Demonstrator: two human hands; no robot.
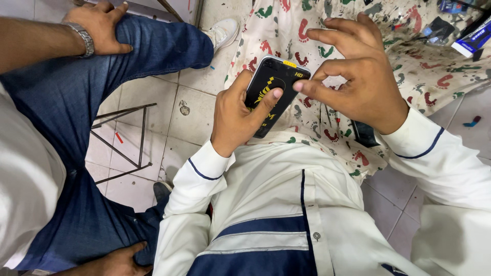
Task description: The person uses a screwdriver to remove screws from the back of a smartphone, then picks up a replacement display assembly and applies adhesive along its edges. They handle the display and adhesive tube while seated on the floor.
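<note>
black phone (269, 94) with yellow markings; cream cloth (409, 56) printed with red and green footprints; white shirt (286, 204) with navy trim; blue jeans (76, 102); pale tiles (153, 102); a box (473, 38), perhaps blue-white.
</note>
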